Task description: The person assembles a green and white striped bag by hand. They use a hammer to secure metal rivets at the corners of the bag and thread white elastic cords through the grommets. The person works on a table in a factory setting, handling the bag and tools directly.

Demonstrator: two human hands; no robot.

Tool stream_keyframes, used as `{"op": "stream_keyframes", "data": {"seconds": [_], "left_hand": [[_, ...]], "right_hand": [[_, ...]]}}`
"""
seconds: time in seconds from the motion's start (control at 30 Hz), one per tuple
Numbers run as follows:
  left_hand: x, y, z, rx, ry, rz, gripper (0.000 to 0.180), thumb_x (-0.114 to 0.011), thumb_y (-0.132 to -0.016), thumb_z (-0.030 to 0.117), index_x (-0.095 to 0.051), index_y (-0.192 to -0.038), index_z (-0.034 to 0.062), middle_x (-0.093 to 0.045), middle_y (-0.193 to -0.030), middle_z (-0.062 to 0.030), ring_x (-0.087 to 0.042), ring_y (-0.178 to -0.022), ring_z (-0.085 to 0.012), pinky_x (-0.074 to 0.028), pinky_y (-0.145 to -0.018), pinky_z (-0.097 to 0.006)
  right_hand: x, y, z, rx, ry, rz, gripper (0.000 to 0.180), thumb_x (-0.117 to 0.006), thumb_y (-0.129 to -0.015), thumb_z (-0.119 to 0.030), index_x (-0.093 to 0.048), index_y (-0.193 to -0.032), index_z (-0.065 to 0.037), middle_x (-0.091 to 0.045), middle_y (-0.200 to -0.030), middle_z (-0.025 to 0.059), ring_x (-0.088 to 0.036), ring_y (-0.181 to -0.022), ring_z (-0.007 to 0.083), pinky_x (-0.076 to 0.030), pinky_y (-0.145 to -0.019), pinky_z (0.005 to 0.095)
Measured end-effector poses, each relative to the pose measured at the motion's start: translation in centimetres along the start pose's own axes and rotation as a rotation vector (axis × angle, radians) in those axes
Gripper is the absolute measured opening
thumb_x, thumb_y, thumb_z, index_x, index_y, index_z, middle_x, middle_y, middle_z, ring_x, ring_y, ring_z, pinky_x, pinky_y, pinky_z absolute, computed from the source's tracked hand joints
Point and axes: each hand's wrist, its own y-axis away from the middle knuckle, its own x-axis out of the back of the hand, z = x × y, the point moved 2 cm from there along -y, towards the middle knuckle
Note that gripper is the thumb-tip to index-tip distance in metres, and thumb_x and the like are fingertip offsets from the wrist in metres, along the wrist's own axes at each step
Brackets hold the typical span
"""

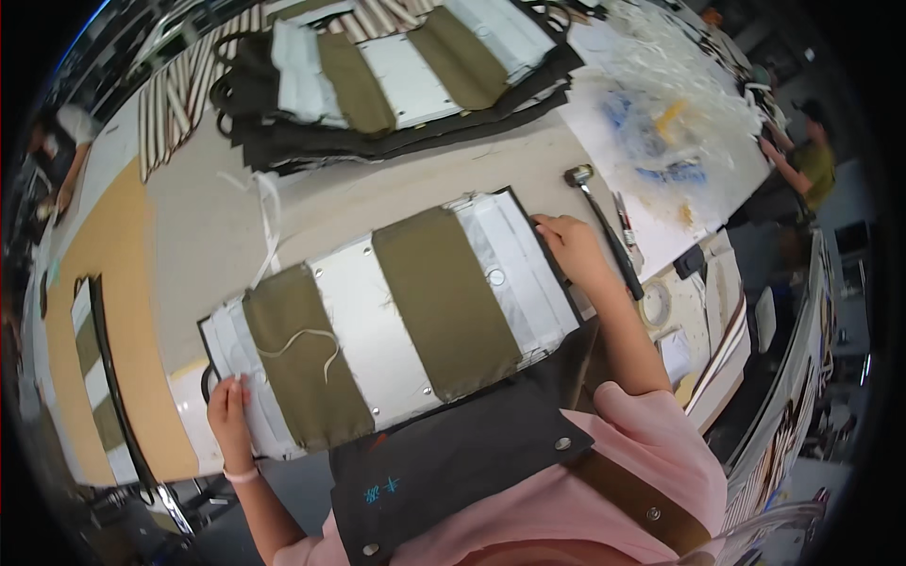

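A flat bag piece (373, 321) with two olive fabric bands, a white board between them and whitish ends lies tilted in front of me, its near edge close to my dark apron. My left hand (229, 420) grips its left end, fingers over the whitish lining. At the far right corner, my right hand (573, 250) is closed on the dark edge, the thumb side partly hidden. Small metal studs show on the white board, and a loose pale cord (307, 341) trails over the left olive band.
Similar bag pieces are stacked (406, 80) at the back. A hammer (607, 231) and a red-and-grey pen-like tool (624, 221) lie right, near crumpled clear plastic (675, 123) and a tape roll (655, 306). Striped strips (175, 108) lie back left. Other people work at both sides.
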Motion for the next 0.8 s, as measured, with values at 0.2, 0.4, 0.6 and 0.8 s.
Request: {"op": "stream_keyframes", "data": {"seconds": [0.2, 0.4, 0.6, 0.8], "left_hand": [[-0.9, 1.4, -2.7, 0.022, 0.037, 0.002, 0.026, -0.055, -0.104, 0.020, -0.063, -0.116, -0.0015, -0.058, -0.080, 0.0027, -0.044, -0.062, -0.0025, -0.038, -0.055, -0.018], [1.1, 1.0, -3.7, -0.064, -0.275, -0.109, 0.032, -0.056, -0.098, 0.015, -0.062, -0.127, 0.0034, -0.060, -0.127, -0.0179, -0.060, -0.112, -0.0366, -0.046, -0.099, -0.052], [1.7, 0.5, -0.4, 0.149, 0.638, 0.123, 0.030, -0.054, -0.104, 0.023, -0.057, -0.126, 0.0016, -0.047, -0.074, 0.0058, -0.035, -0.055, -0.0012, -0.034, -0.051, -0.018], [-4.6, 1.9, 12.2, 0.082, 0.541, -0.373, 0.031, -0.056, -0.100, 0.013, -0.062, -0.126, -0.0055, -0.056, -0.084, -0.0004, -0.042, -0.061, -0.0038, -0.034, -0.053, -0.020]], "right_hand": [[2.9, 1.8, 2.7, -0.005, -0.034, -0.214, 0.027, -0.060, -0.094, -0.020, -0.071, -0.113, -0.004, -0.070, -0.105, 0.0214, -0.065, -0.097, 0.0401, -0.051, -0.087, 0.0416], [7.7, 1.8, 6.0, -0.238, -0.172, 0.242, 0.034, -0.065, -0.093, -0.027, -0.068, -0.116, -0.002, -0.069, -0.098, 0.0161, -0.065, -0.089, 0.0272, -0.052, -0.082, 0.0376], [14.9, -0.7, 7.5, -0.386, -0.624, 0.444, 0.020, -0.059, -0.094, -0.022, -0.066, -0.094, -0.002, -0.064, -0.082, 0.0034, -0.060, -0.077, 0.0126, -0.050, -0.069, 0.0282], [6.6, -0.6, -10.2, 0.215, -0.588, -0.138, 0.026, -0.064, -0.096, -0.018, -0.067, -0.115, -0.001, -0.070, -0.107, 0.0093, -0.063, -0.101, 0.0178, -0.048, -0.090, 0.0298]]}}
